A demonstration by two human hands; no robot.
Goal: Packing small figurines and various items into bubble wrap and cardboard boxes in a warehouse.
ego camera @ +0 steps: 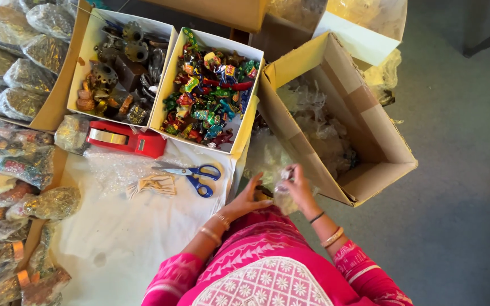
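Clear plastic wrapping [283, 195] sits bunched between both hands at the table's right edge, just in front of the person's pink patterned top and beside the open cardboard box [370, 136] that holds more clear wrap. Right hand [300, 187] has its fingers curled closed around the bundle from above, while the left hand [250, 195] meets it from the side, fingers extended and loosely together; whether it grips cannot be told. Blue-handled scissors [195, 173] and a red tape dispenser [121, 139] lie on the white table cover [120, 238], below a white box of colourful figurines [208, 90].
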